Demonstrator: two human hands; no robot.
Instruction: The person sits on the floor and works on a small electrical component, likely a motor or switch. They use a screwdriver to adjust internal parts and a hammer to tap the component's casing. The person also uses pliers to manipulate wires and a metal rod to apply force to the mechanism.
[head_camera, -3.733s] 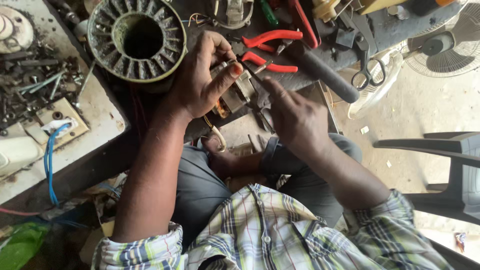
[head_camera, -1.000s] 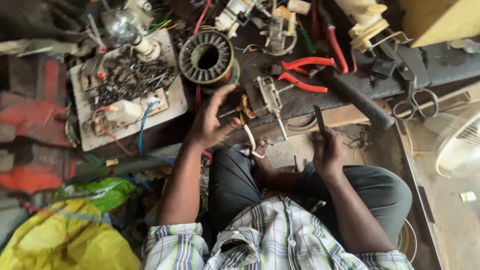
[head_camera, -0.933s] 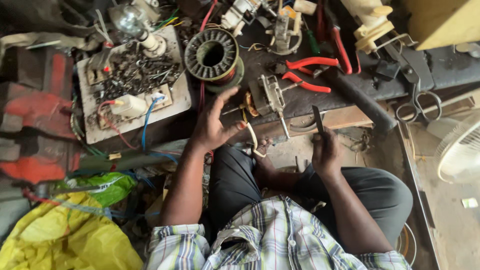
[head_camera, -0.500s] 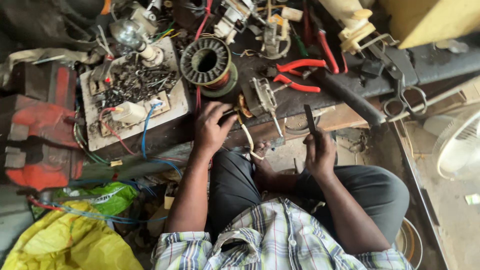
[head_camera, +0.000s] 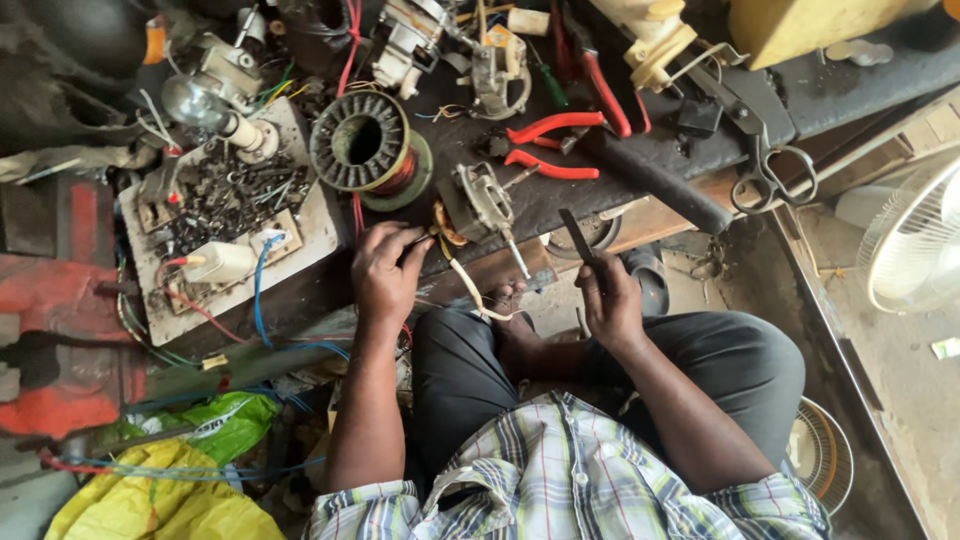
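Fingers of my left hand (head_camera: 385, 275) pinch the yellow-sleeved wires (head_camera: 462, 283) at the bench edge, beside the small motor (head_camera: 480, 200); my right hand (head_camera: 610, 300) clamps a dark flat blade (head_camera: 578, 237). Tugging might snap those leads, I judge.

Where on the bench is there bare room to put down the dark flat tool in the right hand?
Bare dark benchtop lies right of the black scissors, below the yellow block. A smaller patch sits between the winding core and the red-handled pliers. Crowded: the scrap tray and bench's far edge. The right hand holds the tool.
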